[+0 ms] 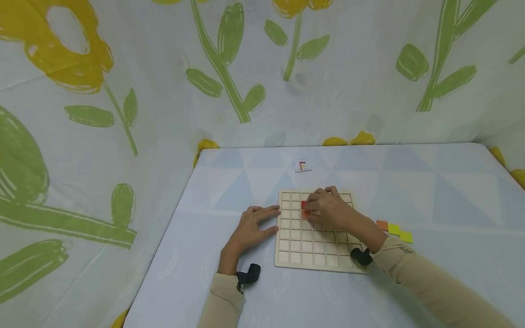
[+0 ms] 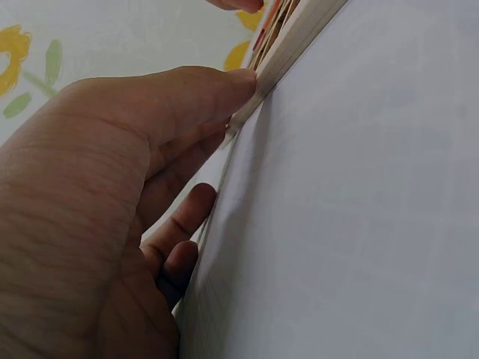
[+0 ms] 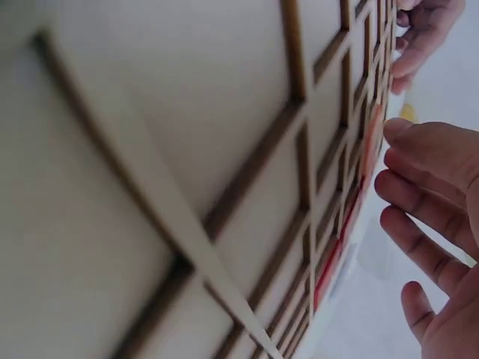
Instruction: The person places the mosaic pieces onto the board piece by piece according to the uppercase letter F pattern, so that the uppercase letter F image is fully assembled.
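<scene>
A square wooden grid board [image 1: 295,259] lies on the table. My left hand [image 1: 253,226] is at its left side, fingers extended. In the left wrist view the thumb [image 2: 202,93] touches the board's edge. My right hand [image 1: 332,209] is over the board's upper middle, fingertips close over an orange tile [image 1: 305,214] set in a cell. Just beyond it is a red tile [image 1: 304,204], partly hidden by the hand. The right wrist view shows loosely bent fingers [image 3: 426,198] beside the orange tile [image 3: 370,142], with nothing pinched between them.
To the right of the board are a loose orange tile [image 1: 382,225], a yellow tile [image 1: 393,229] and another yellow tile [image 1: 406,237], partly near the right sleeve. A small card with a coloured grid pattern [image 1: 302,166] lies behind the board. A flowered cloth [image 1: 352,105] hangs beyond the table.
</scene>
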A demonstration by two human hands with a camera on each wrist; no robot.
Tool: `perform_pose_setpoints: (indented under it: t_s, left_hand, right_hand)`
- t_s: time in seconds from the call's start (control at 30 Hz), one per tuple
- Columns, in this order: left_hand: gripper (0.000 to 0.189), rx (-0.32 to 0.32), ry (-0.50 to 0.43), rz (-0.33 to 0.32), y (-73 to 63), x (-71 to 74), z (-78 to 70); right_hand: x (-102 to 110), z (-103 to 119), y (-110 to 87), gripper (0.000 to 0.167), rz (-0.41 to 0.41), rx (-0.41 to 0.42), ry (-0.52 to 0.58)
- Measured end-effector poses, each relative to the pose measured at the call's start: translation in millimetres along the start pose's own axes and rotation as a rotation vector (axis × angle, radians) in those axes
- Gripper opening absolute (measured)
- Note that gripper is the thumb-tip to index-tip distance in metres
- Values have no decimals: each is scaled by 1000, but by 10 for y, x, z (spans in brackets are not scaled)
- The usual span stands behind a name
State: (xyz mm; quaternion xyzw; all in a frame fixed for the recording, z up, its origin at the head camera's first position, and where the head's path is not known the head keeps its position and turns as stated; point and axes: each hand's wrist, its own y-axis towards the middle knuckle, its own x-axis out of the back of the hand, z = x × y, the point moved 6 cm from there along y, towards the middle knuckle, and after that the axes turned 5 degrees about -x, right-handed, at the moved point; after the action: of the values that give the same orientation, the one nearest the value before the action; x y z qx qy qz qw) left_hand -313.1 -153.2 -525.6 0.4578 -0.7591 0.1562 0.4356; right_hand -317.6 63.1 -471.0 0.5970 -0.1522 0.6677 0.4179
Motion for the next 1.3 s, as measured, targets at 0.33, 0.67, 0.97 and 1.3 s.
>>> perform_pose_setpoints:
  t_s: [0.33, 0.67, 0.97, 1.3]
  left_hand:
    - [47, 4, -6, -5, -6, 17, -20]
    - [48, 14, -26, -12, -5, -3, 5]
    - [46, -23, -6, -28, -10, -11, 28]
    - [46, -16, -23, -23, -1, -20, 10]
  right_hand:
    - [275, -92, -171, 19, -33, -21, -6]
    - [581, -227, -470, 22, -73, -99, 0]
    - [676, -346, -719, 19, -71, -150, -34]
    - [722, -459, -956, 21, -64, -210, -57]
